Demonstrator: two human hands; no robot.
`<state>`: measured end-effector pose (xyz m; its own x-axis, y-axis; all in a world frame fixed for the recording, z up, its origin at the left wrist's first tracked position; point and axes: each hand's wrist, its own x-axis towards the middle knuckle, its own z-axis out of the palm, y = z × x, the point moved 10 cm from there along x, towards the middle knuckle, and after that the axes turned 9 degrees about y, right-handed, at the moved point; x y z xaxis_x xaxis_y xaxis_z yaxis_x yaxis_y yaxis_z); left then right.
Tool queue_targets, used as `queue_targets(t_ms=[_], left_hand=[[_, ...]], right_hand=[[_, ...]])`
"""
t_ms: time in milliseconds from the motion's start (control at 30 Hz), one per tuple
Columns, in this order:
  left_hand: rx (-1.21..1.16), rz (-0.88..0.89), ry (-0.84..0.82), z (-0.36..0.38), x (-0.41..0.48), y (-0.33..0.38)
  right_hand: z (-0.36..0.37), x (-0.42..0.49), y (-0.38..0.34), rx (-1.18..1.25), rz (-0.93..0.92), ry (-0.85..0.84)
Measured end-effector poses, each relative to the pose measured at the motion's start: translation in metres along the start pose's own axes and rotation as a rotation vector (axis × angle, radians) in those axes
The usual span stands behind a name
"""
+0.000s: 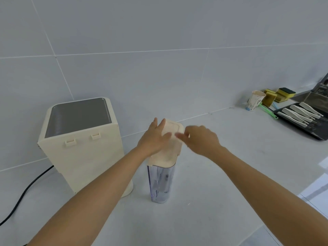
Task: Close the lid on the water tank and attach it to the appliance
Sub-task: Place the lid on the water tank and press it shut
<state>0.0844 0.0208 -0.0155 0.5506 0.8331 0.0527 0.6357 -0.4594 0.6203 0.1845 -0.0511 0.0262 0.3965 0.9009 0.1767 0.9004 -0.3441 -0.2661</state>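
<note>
A clear water tank [160, 183] stands upright on the white counter, capped by a cream lid [173, 129]. My left hand [154, 137] lies flat on the lid's left side with fingers spread. My right hand [199, 137] reaches in from the right, its fingertips touching the lid's top; it is blurred. The cream appliance [81, 144] stands to the left of the tank, its back face with two small hooks [95, 136] turned toward me. Tank and appliance stand apart.
A black power cord [23, 194] runs from the appliance across the counter at the left. At the far right sit a paper cup [255, 101], yellow sponges [278, 95] and a black tray [317, 135] holding several white-handled knives. The tiled wall is behind.
</note>
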Motion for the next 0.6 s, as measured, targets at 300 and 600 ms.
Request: queue_targets(t_ms=[300,600], left_hand=[[0.329,0.269,0.15,0.019,-0.067,0.042],[0.459,0.255,0.149,0.037,-0.064,0.027]], right_hand=[[0.046,0.057,-0.025,0.249,-0.164,-0.263],[0.068,0.064,-0.039,0.118,-0.189,-0.279]])
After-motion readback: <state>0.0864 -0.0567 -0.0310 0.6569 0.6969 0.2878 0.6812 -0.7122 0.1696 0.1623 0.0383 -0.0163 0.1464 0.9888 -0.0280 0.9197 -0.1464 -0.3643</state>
